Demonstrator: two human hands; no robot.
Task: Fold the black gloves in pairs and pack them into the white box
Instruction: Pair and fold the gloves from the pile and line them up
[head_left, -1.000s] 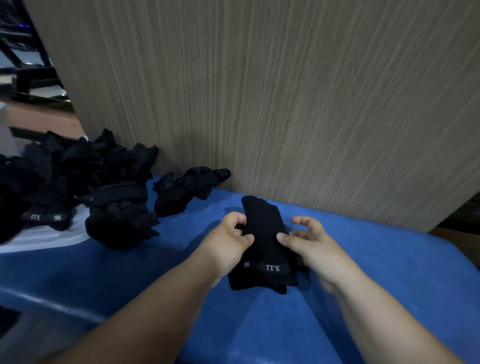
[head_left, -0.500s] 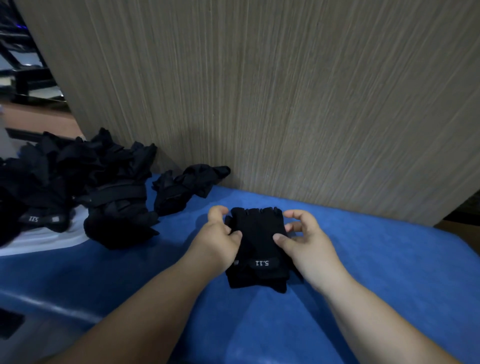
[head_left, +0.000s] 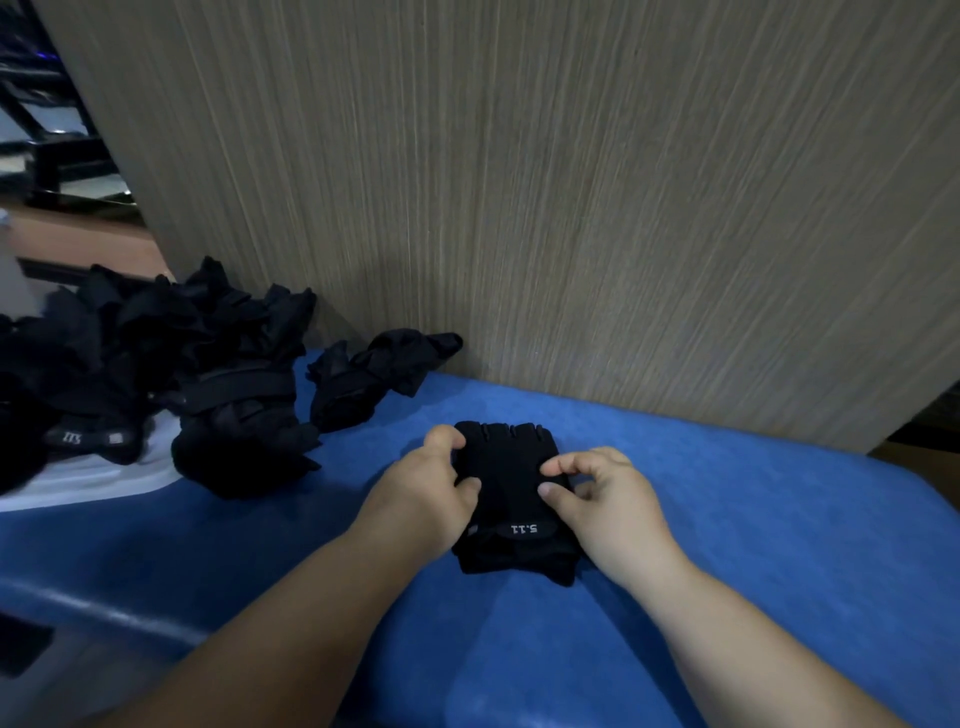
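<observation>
Blue padded counter. Stacked pair of black fingerless fabric gloves lies flat, centre. Left hand grips its left edge; right hand pinches right edge. Judged step: folding. Next: tuck, carry to white box, not identified.

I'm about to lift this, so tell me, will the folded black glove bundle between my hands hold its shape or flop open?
Probably floppy: the folded glove bundle looks like soft fabric, and the loose gloves nearby lie slumped and crumpled. It may well spring open unless pinched, as the left hand and right hand grip its sides.
</observation>
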